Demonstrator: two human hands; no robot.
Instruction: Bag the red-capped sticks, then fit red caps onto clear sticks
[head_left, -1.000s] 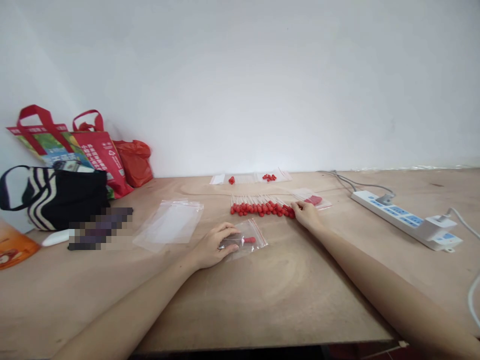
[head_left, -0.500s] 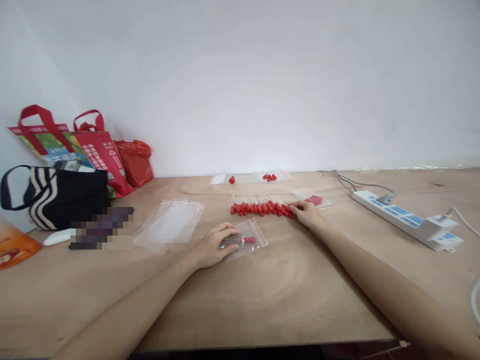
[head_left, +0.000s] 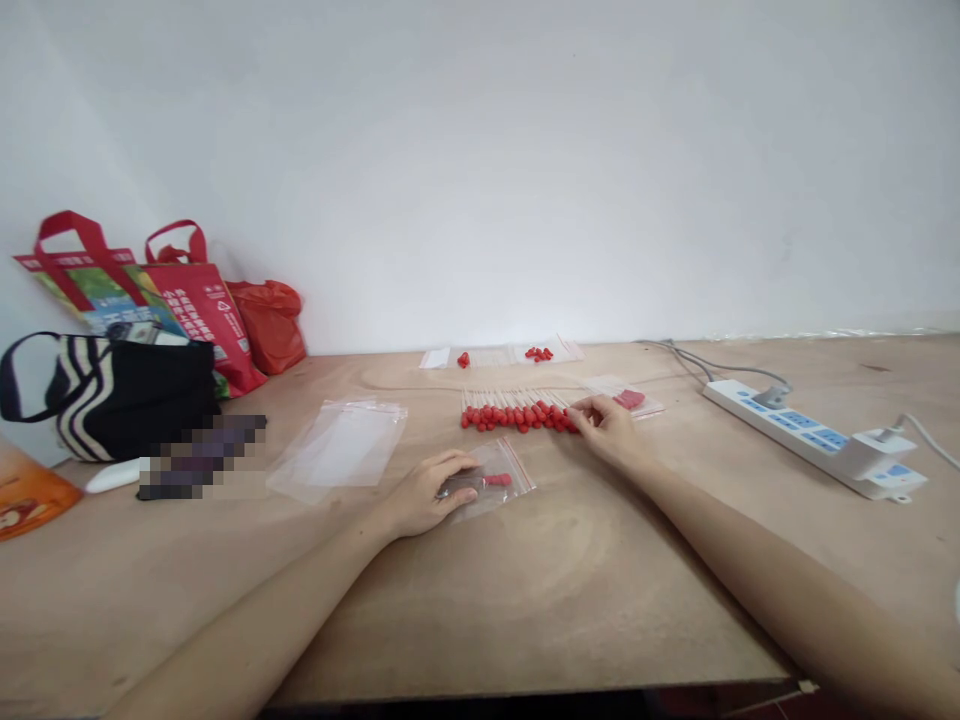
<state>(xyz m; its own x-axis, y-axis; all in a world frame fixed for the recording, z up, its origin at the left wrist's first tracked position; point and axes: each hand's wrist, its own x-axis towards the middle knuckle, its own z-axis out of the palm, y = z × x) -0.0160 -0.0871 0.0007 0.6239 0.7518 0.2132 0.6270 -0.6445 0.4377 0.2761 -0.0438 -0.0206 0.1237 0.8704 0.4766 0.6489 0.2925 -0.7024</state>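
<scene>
From where I stand, the left hand (head_left: 431, 492) lies half open over the bag (head_left: 511, 458) with red tips (head_left: 497, 480) inside; whether it grips, I can't tell. The right hand (head_left: 611, 430), fingertips drawn close, is at the right end of the red-tipped sticks (head_left: 517, 415) on the worktop (head_left: 525, 600); any hold is hidden. I'd pinch lightly there, sparing neighbouring sticks, and press the bag flat.

Right hand (head_left: 609, 430) hides end of red-tipped sticks (head_left: 517, 415); orange item (head_left: 34, 498) cut by left edge; dark object (head_left: 206, 457) pixelated.
</scene>
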